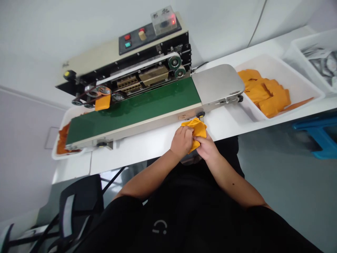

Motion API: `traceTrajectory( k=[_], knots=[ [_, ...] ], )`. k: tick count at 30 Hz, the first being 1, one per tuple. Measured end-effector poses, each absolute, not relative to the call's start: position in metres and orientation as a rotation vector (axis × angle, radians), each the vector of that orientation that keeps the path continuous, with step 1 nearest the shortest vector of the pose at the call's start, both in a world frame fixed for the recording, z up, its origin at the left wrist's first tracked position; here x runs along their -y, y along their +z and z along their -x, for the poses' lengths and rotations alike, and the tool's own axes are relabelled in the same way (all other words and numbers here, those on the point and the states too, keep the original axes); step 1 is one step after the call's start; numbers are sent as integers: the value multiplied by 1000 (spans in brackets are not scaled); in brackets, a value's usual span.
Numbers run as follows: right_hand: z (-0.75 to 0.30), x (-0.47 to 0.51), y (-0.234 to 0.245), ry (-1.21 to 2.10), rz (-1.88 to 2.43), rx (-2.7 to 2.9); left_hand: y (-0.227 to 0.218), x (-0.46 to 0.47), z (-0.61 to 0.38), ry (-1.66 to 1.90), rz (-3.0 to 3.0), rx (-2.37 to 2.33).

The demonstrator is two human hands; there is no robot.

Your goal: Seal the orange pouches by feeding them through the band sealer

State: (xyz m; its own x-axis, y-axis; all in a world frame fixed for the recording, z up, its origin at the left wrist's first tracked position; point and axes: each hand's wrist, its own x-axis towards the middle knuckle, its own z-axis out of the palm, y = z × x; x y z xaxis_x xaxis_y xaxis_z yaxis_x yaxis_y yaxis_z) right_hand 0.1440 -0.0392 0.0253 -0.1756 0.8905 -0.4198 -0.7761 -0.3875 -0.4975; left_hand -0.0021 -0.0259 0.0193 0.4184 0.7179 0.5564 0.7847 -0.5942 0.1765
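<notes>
Several yellow-orange pouches (199, 129) are bunched between my two hands, just in front of the table's near edge. My left hand (182, 140) grips them from the left with fingers curled over the top. From the right, my right hand (207, 145) holds their lower side with the thumb across the front. Behind my hands stands a band sealing machine (147, 66) with a green conveyor belt (142, 107). One orange pouch (102, 103) is at the left end of its sealing band, above the belt.
At the right, a white bin (313, 86) holds a heap of orange pouches (265, 93), beside another bin (296, 45) with grey packets. Left of the belt stands a white bin (56, 149) with orange pouches. A black chair (79, 200) and a blue stool (319, 135) stand near the table.
</notes>
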Motion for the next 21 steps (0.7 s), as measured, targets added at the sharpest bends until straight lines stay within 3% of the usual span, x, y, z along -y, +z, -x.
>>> traceTrajectory(
  k=[13,21],
  knots=[
    [-131,35,20,1649,843,265,-3,14,-9,-1450,2493,1455],
    [-123,39,8,1531,911,384,-24,1,-17,-1537,2502,1434]
  ],
)
